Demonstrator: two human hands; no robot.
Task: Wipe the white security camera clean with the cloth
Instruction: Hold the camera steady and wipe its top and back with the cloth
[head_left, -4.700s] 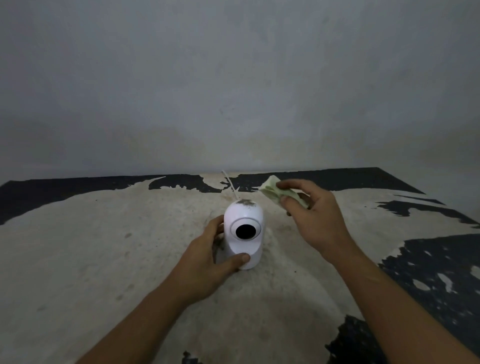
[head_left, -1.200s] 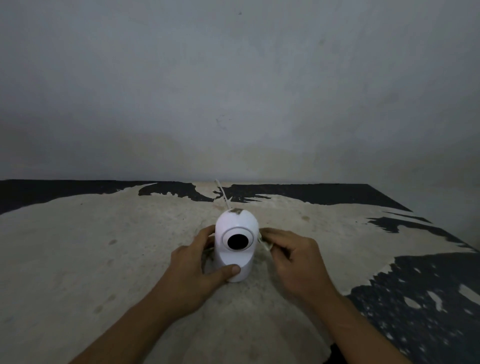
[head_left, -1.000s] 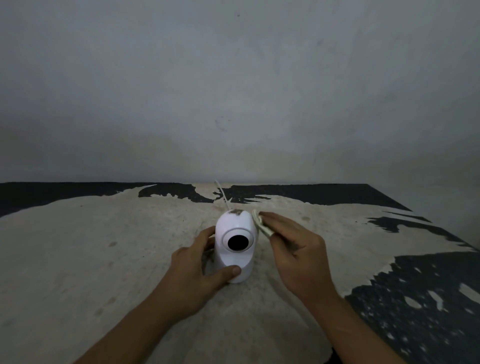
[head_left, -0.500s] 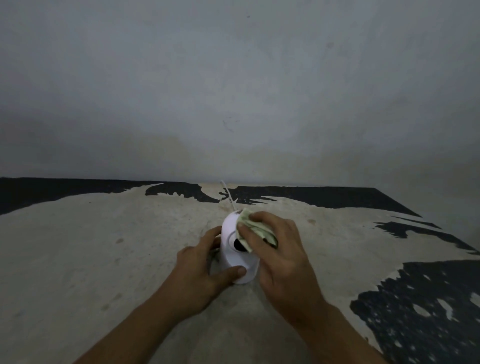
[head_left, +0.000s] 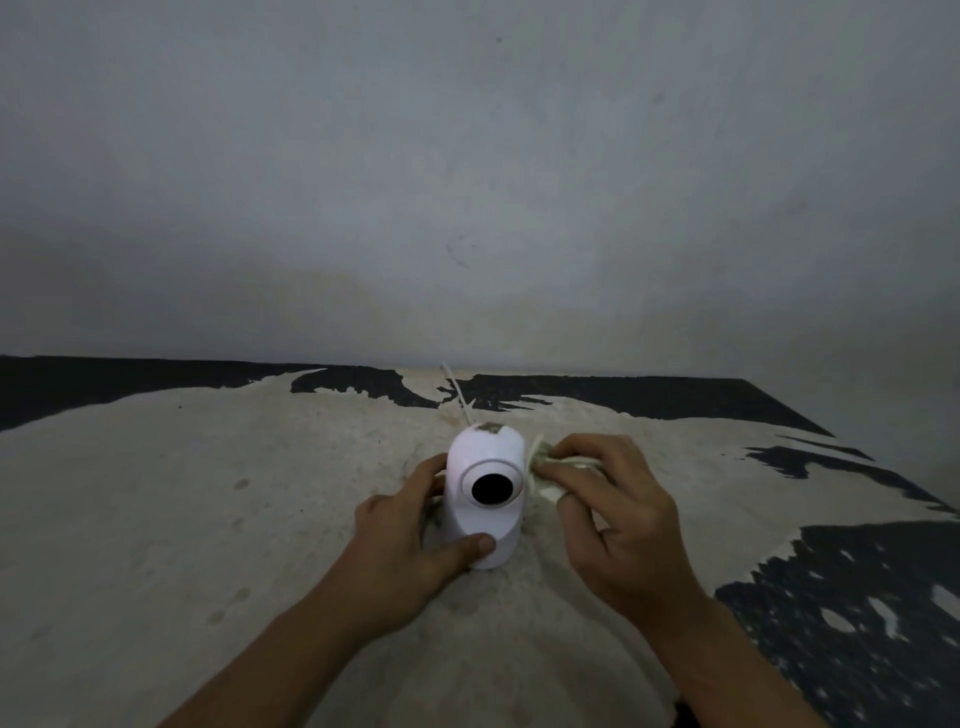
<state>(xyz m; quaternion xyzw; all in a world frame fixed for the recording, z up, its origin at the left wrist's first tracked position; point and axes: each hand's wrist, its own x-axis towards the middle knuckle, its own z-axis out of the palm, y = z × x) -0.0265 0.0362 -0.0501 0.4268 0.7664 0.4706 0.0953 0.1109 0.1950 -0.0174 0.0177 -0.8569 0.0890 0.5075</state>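
Observation:
The white security camera (head_left: 480, 519) stands upright on the worn table (head_left: 208, 519), its round black lens facing me and a patch of grime on its top. My left hand (head_left: 410, 545) wraps around its lower body, thumb across the front of the base. My right hand (head_left: 613, 514) holds a crumpled pale cloth (head_left: 545, 467) and presses it against the camera's right side, level with the lens.
A thin white cable (head_left: 457, 395) runs from behind the camera toward the grey wall (head_left: 467, 182) at the table's back edge. The tabletop is beige with peeling black patches, and its right edge falls away at the far right.
My right hand has taken the cloth off the camera's front and top and moved it to the right side, uncovering the lens. My left hand keeps its hold on the base.

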